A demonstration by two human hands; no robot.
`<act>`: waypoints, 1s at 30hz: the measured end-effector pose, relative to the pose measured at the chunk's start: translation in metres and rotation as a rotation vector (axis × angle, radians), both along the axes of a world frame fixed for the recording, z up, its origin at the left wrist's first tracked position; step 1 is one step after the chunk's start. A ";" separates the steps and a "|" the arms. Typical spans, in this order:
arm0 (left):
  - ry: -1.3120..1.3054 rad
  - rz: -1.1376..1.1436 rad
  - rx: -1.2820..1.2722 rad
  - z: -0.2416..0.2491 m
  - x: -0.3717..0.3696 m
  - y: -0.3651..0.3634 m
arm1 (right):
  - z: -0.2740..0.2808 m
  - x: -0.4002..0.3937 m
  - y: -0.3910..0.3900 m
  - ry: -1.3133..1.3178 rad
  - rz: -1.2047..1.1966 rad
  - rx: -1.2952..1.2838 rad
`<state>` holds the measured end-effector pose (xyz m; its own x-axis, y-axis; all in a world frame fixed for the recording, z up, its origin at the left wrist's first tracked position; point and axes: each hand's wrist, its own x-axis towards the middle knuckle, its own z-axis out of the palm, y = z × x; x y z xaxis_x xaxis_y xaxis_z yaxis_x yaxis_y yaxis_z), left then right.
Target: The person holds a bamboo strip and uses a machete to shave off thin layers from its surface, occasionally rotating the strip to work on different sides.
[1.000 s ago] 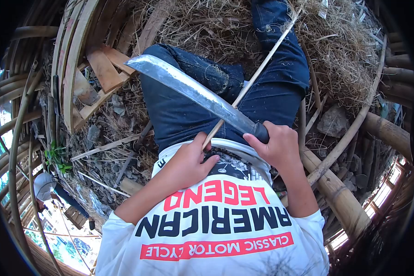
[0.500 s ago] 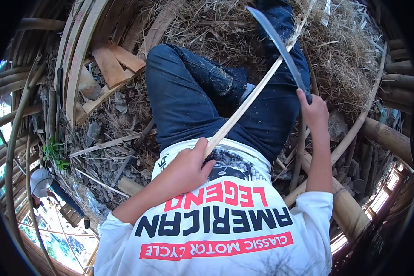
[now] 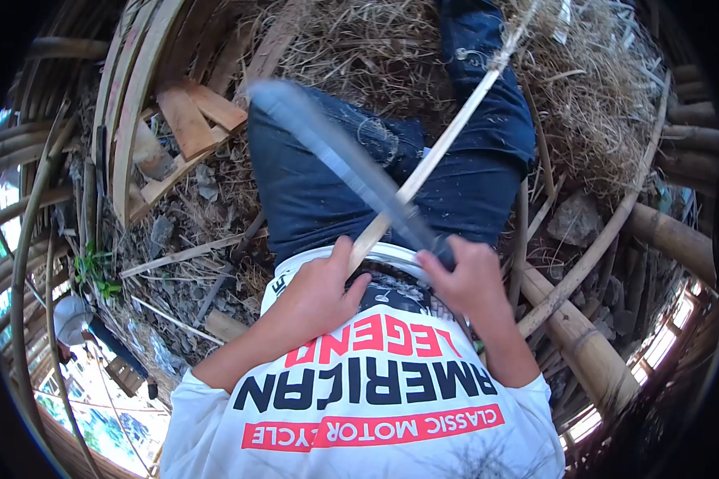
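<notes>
My left hand (image 3: 327, 291) is closed around the near end of a pale bamboo strip (image 3: 447, 137), close to my waist. The strip runs up and to the right over my dark trousers, and its far end is frayed. In my right hand (image 3: 467, 279) is the dark handle of a long machete (image 3: 331, 156), held just right of the strip. Its blade, blurred by motion, crosses the strip near my left hand and points up and left over my bent knee.
Cut wood pieces (image 3: 185, 120) and curved slats (image 3: 136, 96) lie at the upper left. Fibrous shavings (image 3: 591, 120) are heaped at the upper right. Thick bamboo poles (image 3: 587, 343) lie at the right, with a stone (image 3: 575, 219) nearby.
My right hand has come down and left with the machete, whose blade has swung from the strip's far part to its near part. The strip's far end has shifted slightly; my left hand has hardly moved.
</notes>
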<state>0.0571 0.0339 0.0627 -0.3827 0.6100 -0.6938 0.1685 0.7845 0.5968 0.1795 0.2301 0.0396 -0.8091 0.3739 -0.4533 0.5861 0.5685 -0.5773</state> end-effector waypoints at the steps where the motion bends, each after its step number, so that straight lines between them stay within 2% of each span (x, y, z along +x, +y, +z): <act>1: 0.021 0.023 0.043 -0.004 0.002 -0.003 | 0.003 0.004 -0.008 0.054 0.071 0.013; 10: 0.007 0.083 0.086 -0.005 0.001 -0.007 | -0.002 -0.001 0.006 0.026 0.219 0.166; 13: -0.005 0.064 0.066 0.000 0.002 -0.009 | -0.010 -0.004 0.019 -0.020 0.168 0.198; 16: -0.024 0.064 0.062 0.001 0.002 -0.013 | -0.024 -0.009 0.049 -0.122 0.010 0.280; 23: -0.008 0.068 0.104 0.000 0.003 -0.023 | -0.061 -0.036 0.151 -0.270 -0.225 0.429; 29: -0.020 0.100 0.094 0.003 -0.001 -0.016 | -0.055 -0.045 0.131 -0.164 -0.232 0.389; 30: -0.018 0.094 0.080 0.002 -0.003 -0.015 | -0.052 -0.042 0.116 -0.154 -0.240 0.312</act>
